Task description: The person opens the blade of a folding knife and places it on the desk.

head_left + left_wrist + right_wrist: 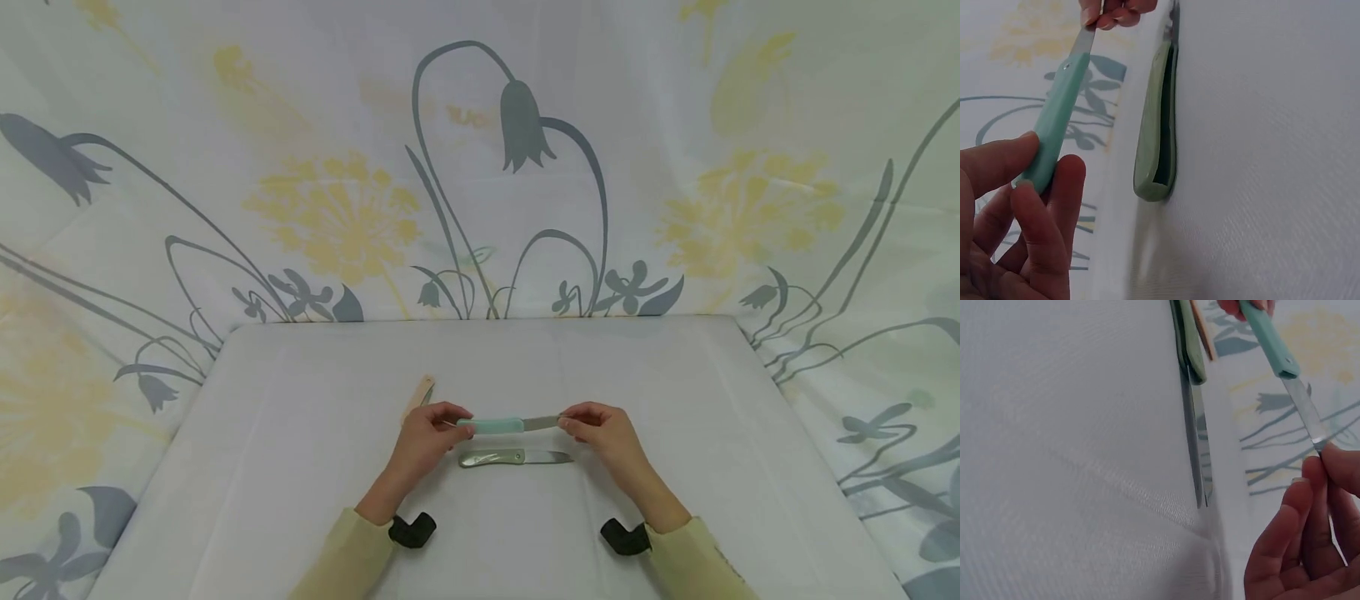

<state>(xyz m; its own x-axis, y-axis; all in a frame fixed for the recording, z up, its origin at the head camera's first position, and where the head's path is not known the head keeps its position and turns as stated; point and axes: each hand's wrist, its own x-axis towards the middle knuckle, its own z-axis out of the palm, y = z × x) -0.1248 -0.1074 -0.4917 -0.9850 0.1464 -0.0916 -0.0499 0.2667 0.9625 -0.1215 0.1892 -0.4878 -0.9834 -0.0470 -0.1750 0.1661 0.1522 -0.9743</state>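
Observation:
A folding knife with a mint-green handle [491, 426] is held up level between both hands, its blade [540, 422] out to the right. My left hand [427, 437] pinches the handle's butt end between thumb and fingers. With thumb and fingertips, my right hand [609, 435] pinches the blade near its tip, which the fingers hide. Nearer me on the table lies a second, olive-green folding knife [491, 457], also unfolded with its blade to the right. In the left wrist view, the slot along the olive-green handle [1155, 137] shows.
A folding knife with a light wooden handle [417, 395] lies partly behind the left hand. The white-covered table [300, 500] meets a flower-patterned cloth [465, 208] at its back and sides. Black straps [412, 531] sit at both wrists.

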